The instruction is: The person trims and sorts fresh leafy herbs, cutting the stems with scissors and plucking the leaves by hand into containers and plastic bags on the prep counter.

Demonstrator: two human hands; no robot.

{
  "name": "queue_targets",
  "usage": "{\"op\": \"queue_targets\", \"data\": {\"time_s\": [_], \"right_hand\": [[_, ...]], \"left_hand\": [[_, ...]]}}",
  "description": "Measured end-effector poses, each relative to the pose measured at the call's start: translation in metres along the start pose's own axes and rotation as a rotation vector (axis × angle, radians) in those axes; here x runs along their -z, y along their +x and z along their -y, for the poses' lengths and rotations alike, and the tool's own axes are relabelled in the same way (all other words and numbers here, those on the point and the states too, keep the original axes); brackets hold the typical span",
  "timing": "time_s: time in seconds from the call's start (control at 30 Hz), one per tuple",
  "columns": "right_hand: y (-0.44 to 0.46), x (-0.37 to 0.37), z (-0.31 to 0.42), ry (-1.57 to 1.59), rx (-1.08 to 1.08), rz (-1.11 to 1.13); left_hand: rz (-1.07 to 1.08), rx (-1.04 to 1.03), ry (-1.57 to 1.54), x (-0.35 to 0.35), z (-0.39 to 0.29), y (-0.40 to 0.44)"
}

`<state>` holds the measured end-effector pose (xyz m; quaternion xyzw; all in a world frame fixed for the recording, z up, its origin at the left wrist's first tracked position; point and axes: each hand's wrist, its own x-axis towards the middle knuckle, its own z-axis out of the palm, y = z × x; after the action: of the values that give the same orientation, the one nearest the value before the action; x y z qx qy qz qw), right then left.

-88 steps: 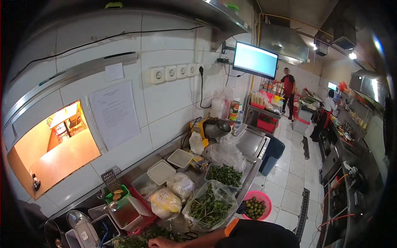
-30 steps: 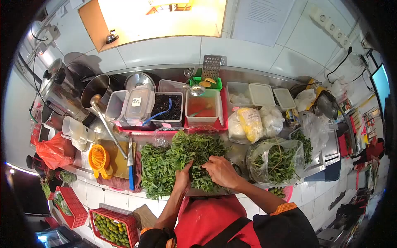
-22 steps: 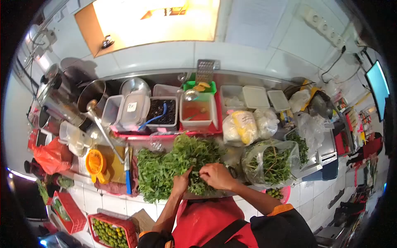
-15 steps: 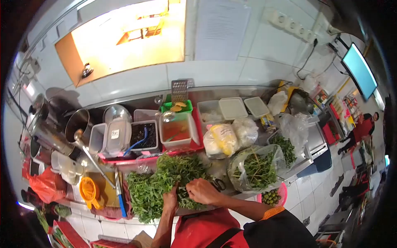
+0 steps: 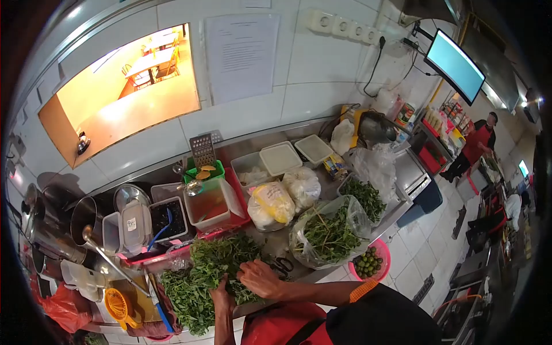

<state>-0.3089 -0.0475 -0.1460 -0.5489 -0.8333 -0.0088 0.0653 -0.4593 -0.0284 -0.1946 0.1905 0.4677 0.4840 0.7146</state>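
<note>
On ctr (image 5: 277, 240): 1 herb pile (image 5: 221, 256); L hand (image 5: 222, 298), R hand (image 5: 260, 279) touching; fingers (image 5: 246, 275) bent, grip unclear.

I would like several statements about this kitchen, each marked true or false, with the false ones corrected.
1. The left hand and the right hand both touch the leafy greens. True.
2. The orange juicer sits left of the blue-handled knife. True.
3. The right hand holds the blue-handled knife. False: the knife lies left of the greens.
4. The pink basket of green fruit stands on the counter. False: it is lower, past the counter's edge.
5. The wall screen is dark. False: it is lit.
</note>
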Motion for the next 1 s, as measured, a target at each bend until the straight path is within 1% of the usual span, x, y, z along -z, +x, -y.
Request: {"op": "queue_targets", "data": {"time_s": [0.13, 0.2, 0.27, 0.33, 0.37, 0.4, 0.43, 0.5, 0.53, 0.57, 0.63, 0.67, 0.7, 0.73, 0.77, 0.8, 0.83, 0.87, 0.9, 0.93, 0.97, 1.0], "right_hand": [[-0.002, 0.011, 0.001, 0.086, 0.013, -0.067], [-0.005, 0.011, 0.002, 0.161, 0.093, -0.060], [-0.009, 0.022, 0.002, 0.188, 0.083, -0.028], [-0.016, 0.040, -0.001, 0.212, 0.071, 0.005], [-0.020, 0.053, -0.004, 0.284, 0.033, 0.019], [-0.026, 0.067, -0.008, 0.356, -0.003, 0.033], [-0.033, 0.083, -0.015, 0.358, -0.003, 0.037], [-0.050, 0.120, -0.034, 0.484, -0.121, -0.038], [-0.058, 0.140, -0.046, 0.501, -0.174, -0.068], [-0.068, 0.157, -0.059, 0.521, -0.225, -0.093], [-0.091, 0.179, -0.089, 0.712, -0.304, -0.206], [-0.099, 0.190, -0.105, 0.675, -0.342, -0.226], [-0.105, 0.198, -0.115, 0.720, -0.414, -0.307], [-0.115, 0.201, -0.131, 0.626, -0.533, -0.262], [-0.122, 0.202, -0.144, 0.524, -0.650, -0.221], [-0.122, 0.201, -0.151, 0.416, -0.699, -0.251], [-0.120, 0.198, -0.154, 0.301, -0.748, -0.285], [-0.117, 0.194, -0.151, 0.313, -0.732, -0.271], [-0.114, 0.189, -0.146, 0.115, -0.649, -0.384], [-0.110, 0.183, -0.140, -0.080, -0.562, -0.499], [-0.104, 0.177, -0.128, 0.092, -0.553, -0.497], [-0.096, 0.170, -0.112, 0.265, -0.544, -0.489]], "left_hand": [[-0.022, 0.016, -0.056, 0.010, 0.011, 0.009], [-0.045, 0.026, -0.072, 0.015, 0.014, 0.015], [0.068, 0.056, -0.207, 0.016, 0.010, 0.017], [0.092, 0.048, -0.218, 0.007, -0.004, 0.010], [0.116, 0.035, -0.233, 0.002, -0.010, 0.006], [0.109, 0.036, -0.181, 0.014, -0.005, 0.014], [0.105, 0.038, -0.182, 0.010, -0.007, 0.012], [-0.122, 0.017, -0.199, -0.001, -0.017, 0.006], [-0.036, 0.005, -0.243, 0.006, -0.015, 0.010], [-0.045, 0.006, -0.246, 0.008, -0.014, 0.011], [0.131, 0.053, -0.297, 0.013, -0.015, 0.012], [0.105, 0.074, -0.291, 0.013, -0.015, 0.010], [0.056, 0.115, -0.295, 0.005, -0.019, 0.006], [0.009, 0.155, -0.296, -0.002, -0.023, 0.002], [-0.011, 0.128, -0.150, -0.001, -0.019, 0.006], [-0.029, 0.110, -0.002, 0.004, -0.010, 0.013], [-0.055, 0.105, -0.004, 0.013, -0.002, 0.020], [-0.044, -0.036, 0.299, 0.019, 0.007, 0.026], [-0.029, -0.177, 0.600, 0.025, 0.013, 0.031], [-0.003, -0.138, 0.488, 0.031, 0.013, 0.033], [-0.024, -0.140, 0.483, 0.030, 0.009, 0.029], [-0.045, -0.092, 0.420, 0.028, 0.003, 0.026]]}}
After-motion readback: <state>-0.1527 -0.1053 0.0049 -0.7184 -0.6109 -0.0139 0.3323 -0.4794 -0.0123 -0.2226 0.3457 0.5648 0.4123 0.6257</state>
